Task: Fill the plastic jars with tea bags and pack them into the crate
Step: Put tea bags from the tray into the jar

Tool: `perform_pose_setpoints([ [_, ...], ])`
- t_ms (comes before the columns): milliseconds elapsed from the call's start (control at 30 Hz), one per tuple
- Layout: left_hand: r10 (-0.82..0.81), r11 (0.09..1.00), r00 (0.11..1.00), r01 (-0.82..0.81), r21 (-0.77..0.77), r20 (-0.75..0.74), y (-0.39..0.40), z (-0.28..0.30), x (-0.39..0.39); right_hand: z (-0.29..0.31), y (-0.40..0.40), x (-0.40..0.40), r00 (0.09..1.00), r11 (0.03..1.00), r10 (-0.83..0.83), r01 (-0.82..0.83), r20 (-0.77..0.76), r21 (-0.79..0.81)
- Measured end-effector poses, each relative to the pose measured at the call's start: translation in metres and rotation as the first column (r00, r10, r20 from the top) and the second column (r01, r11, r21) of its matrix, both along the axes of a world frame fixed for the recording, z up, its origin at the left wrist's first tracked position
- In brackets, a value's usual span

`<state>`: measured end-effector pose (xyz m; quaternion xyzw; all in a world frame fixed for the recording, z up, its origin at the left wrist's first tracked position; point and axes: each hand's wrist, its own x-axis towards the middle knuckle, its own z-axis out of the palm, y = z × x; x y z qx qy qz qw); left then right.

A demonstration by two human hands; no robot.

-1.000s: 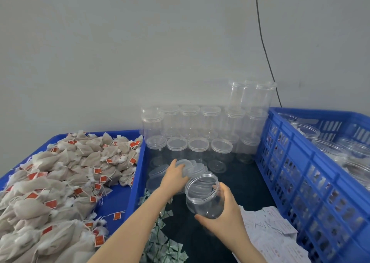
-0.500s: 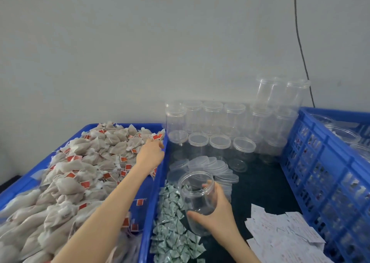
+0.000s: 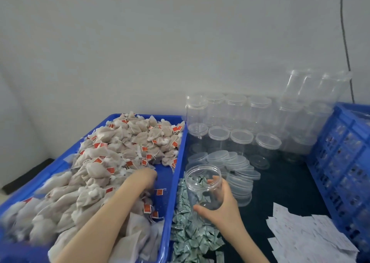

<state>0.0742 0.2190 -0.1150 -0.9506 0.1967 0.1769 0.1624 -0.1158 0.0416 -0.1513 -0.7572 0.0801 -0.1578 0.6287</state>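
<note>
A blue tray (image 3: 173,194) on the left holds a heap of beige tea bags (image 3: 120,146) with red tags. My left hand (image 3: 145,179) reaches down into the heap near the tray's right wall; its fingers are blurred and dip among the bags. My right hand (image 3: 222,208) grips an open, empty clear plastic jar (image 3: 203,184) from its right side, tilted slightly, just right of the tray. The blue slatted crate (image 3: 340,152) stands at the far right, its inside mostly out of view.
Rows of lidded clear jars (image 3: 240,140) stand against the wall, some stacked. Loose clear lids (image 3: 236,162) lie overlapping behind the held jar. Green sachets (image 3: 190,238) are piled beside the tray. White paper slips (image 3: 300,236) lie at the right front. A cable (image 3: 345,42) hangs down the wall.
My left hand left the lids, went over the tray's far corner and came down nearer into the tea bags. The right hand kept the jar, now closer to the tray. My view swung left.
</note>
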Motion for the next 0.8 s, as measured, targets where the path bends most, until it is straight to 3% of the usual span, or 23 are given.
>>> perform_pose_setpoints([
  [100,0.046,0.984,0.956,-0.093,0.153,0.288,0.009,0.006,0.004,-0.001,0.004,0.0,1.0,1.0,0.013,-0.013,-0.01,0.009],
  [200,0.067,0.965,0.943,-0.144,0.22,0.325,0.016,0.003,0.009,-0.001,0.009,0.0,1.0,1.0,0.025,-0.025,-0.01,0.0],
  [467,0.058,0.967,0.926,-0.145,0.209,0.374,0.017,0.004,0.014,-0.002,0.013,-0.001,1.0,1.0,0.026,-0.026,0.006,0.0],
  [567,0.083,0.977,0.923,-0.15,0.153,0.375,0.022,0.006,0.015,-0.003,0.013,-0.003,0.999,0.999,0.035,-0.035,0.014,-0.001],
  [800,0.243,0.967,0.912,-0.2,-0.16,0.331,0.037,0.014,0.022,-0.008,0.017,-0.003,0.999,0.999,0.043,-0.043,0.003,0.016],
])
